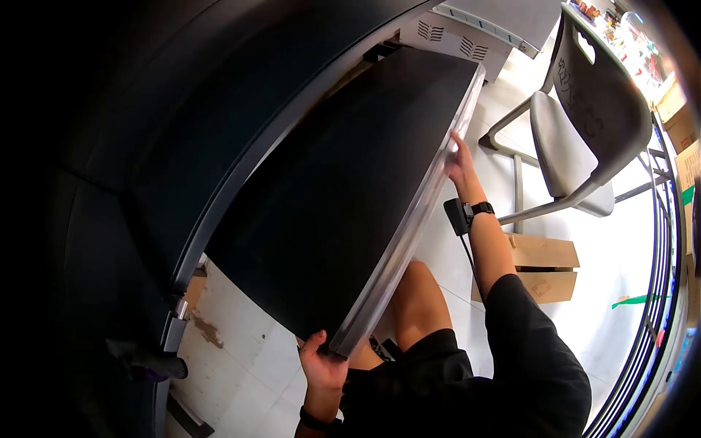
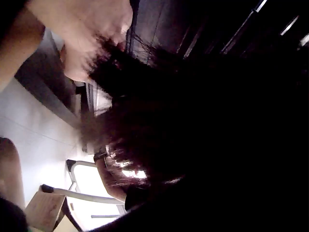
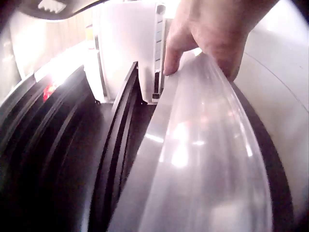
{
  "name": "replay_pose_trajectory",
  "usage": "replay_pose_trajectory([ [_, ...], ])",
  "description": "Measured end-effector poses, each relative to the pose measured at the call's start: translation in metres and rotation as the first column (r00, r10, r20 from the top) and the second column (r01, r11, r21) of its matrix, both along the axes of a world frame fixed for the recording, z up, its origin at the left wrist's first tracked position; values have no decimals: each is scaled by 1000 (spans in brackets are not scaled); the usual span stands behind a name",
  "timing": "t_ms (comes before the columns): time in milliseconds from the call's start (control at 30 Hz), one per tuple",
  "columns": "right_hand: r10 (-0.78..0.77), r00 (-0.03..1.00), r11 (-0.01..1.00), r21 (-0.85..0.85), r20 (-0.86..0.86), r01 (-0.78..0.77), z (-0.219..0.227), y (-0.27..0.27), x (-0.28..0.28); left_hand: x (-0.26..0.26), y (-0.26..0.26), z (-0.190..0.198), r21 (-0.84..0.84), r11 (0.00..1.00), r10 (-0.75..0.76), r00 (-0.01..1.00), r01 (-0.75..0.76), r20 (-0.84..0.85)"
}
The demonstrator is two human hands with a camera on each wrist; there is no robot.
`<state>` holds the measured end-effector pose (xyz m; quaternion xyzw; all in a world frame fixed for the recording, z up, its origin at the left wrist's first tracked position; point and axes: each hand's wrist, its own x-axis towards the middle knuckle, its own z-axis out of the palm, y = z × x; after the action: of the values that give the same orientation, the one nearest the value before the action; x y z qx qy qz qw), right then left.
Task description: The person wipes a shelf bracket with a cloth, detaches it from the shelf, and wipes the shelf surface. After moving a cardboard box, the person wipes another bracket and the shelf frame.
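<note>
A black shelf panel (image 1: 343, 175) with a clear plastic strip (image 1: 409, 241) along its front edge slants across the middle of the head view. At its near corner my left hand (image 1: 325, 372) grips the panel, thumb on the edge and the other fingers hidden beneath. Farther along, my right hand (image 1: 460, 160) holds the strip edge, its thumb on top. The right wrist view shows that hand (image 3: 212, 41) clasped over the far part of the clear strip (image 3: 198, 145). Dark hair covers much of the left wrist view, where part of the left hand (image 2: 91, 24) shows.
A black cabinet frame (image 1: 241, 160) stands on the left, close alongside the panel. To the right are a grey chair (image 1: 599, 109) and an open cardboard box (image 1: 544, 252) on the floor. A white vented unit (image 1: 453, 40) stands behind the panel's far end.
</note>
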<state>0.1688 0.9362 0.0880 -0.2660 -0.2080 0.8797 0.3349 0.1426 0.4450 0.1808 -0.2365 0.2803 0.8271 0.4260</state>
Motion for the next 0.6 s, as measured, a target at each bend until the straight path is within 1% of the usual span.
replay_pose_trajectory([
  [67, -51, 996, 999, 18, 77, 50, -8, 12, -3, -2, 2, 0, 7, 1000, -16, 1000, 16, -21],
  [100, -64, 995, 997, -30, 78, 67, 6, 5, -5, 1, 1, 0, 4, 999, -32, 999, 32, -31],
  [133, -57, 995, 998, -28, 88, 60, 8, 4, -4, 2, -3, -2, 7, 1000, -25, 999, 25, -21],
  [200, -27, 994, 992, 125, 109, 13, 22, 2, -5, 0, -8, -8, 50, 998, -24, 1000, 24, -7],
  [233, -23, 993, 991, 133, 115, 8, 30, 2, -5, 0, -12, -8, 18, 1000, -12, 1000, 12, -12],
  [267, -23, 995, 980, 198, 101, 2, 38, -1, -4, -1, -16, -6, 22, 1000, -8, 1000, 8, -3],
  [300, -23, 996, 965, 264, 86, 0, 46, -4, -3, -3, -20, -3, 139, 990, -9, 999, 4, 40],
  [333, -23, 995, 962, 273, 95, -4, 53, -7, -3, -6, -22, 0, 257, 966, -16, 996, -6, 84],
  [367, -41, 991, 960, 281, 127, 3, 60, -12, -3, -8, -27, 1, 160, 987, -6, 990, -16, 139],
  [400, -58, 986, 956, 292, 156, 10, 64, -13, -3, -7, -31, 1, 169, 985, -2, 989, -23, 145],
  [467, -61, 986, 946, 323, 155, 8, 69, -16, 3, -5, -39, 2, 339, 941, -41, 998, 23, 46],
  [500, -55, 987, 941, 340, 153, 0, 73, -17, 7, -2, -40, 8, 258, 966, -31, 998, 18, 49],
  [533, -51, 987, 936, 352, 153, -7, 75, -21, 11, 1, -43, 15, 264, 964, -27, 998, 14, 48],
  [600, -72, 981, 933, 360, 180, 2, 81, -31, 21, 12, -51, 28, 130, 991, -35, 999, 32, 18],
])
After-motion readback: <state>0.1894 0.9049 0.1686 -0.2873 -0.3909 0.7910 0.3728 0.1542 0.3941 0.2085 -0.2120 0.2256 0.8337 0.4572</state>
